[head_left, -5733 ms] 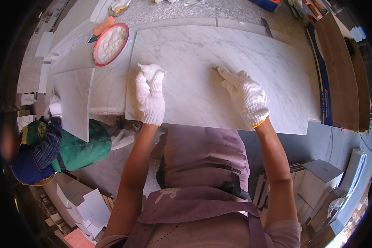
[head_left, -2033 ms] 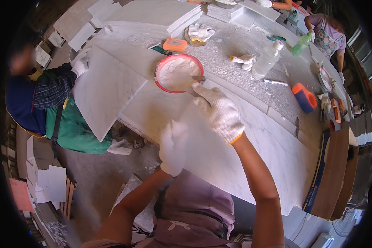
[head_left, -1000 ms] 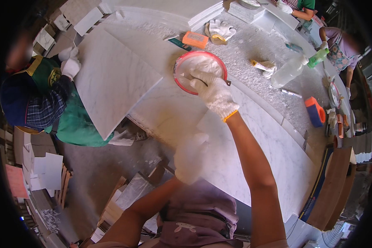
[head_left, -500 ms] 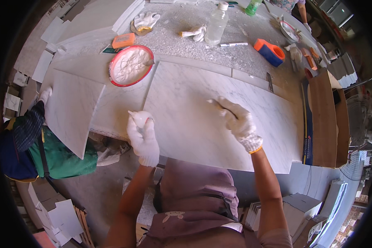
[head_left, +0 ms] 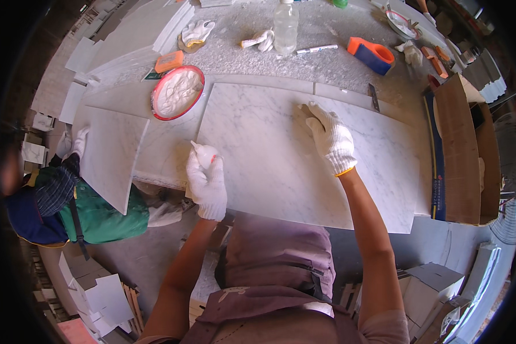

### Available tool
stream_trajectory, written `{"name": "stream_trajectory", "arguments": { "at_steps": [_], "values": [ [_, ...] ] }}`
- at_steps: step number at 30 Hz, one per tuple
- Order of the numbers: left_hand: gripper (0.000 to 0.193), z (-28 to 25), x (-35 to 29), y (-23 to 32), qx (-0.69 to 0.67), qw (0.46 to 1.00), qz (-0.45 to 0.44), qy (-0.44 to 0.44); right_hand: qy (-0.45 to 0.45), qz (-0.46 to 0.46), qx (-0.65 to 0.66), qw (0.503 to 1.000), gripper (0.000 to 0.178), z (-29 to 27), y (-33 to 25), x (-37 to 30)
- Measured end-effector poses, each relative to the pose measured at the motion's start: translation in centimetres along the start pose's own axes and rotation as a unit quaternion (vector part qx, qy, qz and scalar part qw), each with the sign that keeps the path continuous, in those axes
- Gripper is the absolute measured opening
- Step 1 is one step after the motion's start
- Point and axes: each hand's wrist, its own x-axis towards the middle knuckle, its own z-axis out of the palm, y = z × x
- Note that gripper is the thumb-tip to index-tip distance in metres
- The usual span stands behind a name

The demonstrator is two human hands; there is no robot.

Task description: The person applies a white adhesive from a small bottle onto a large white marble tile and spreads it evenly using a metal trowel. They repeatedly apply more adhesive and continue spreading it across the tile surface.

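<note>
A large white marble slab (head_left: 258,155) with grey veins lies flat on the worktable in front of me. My left hand (head_left: 208,186), in a white knit glove, is closed around a small white squeeze bottle (head_left: 205,153) with a pointed tip and a red mark, by the slab's left edge. Over the slab's right half is my right hand (head_left: 331,137), gloved too, its thumb and fingers apart and stretched toward the stone. No object shows in it; a shadow lies beside the fingertips, and I cannot see whether they touch.
Beyond the slab are a red-rimmed bowl (head_left: 178,93) of white paste, a clear bottle (head_left: 285,27), an orange-and-blue tape dispenser (head_left: 371,55) and a knife (head_left: 374,97). A cardboard box (head_left: 458,152) stands right. At left, a co-worker's gloved hands hold another slab (head_left: 112,152).
My right hand has turned, its fingers now pointing more away from me. The whole view has shifted slightly. A second gloved hand of the co-worker shows beside the left slab.
</note>
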Motion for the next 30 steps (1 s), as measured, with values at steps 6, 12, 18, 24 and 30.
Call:
{"name": "stream_trajectory", "arguments": {
  "at_steps": [6, 12, 18, 24, 30],
  "values": [
    [0.063, 0.0, -0.1, 0.8, 0.028, 1.000, -0.001, -0.005, -0.082, 0.121, -0.109, 0.983, 0.040, 0.1, -2.1, 0.9],
    [0.057, -0.4, 1.0, 1.3, 0.003, 0.998, -0.036, -0.049, -0.011, 0.087, -0.014, 0.996, 0.044, -0.4, -1.5, 0.1],
    [0.045, 3.2, 3.1, 1.2, -0.055, 0.992, -0.021, -0.115, -0.074, -0.007, -0.027, 0.997, 0.046, -0.8, -0.2, -0.7],
    [0.048, 7.3, 4.5, 1.2, -0.057, 0.992, -0.015, -0.115, -0.149, 0.084, -0.123, 0.978, 0.048, -0.1, -0.8, 0.6],
    [0.048, 7.2, 4.5, 1.9, -0.086, 0.987, -0.023, -0.133, -0.127, 0.097, -0.114, 0.981, 0.044, -0.1, -1.7, 1.7]
  ]
}}
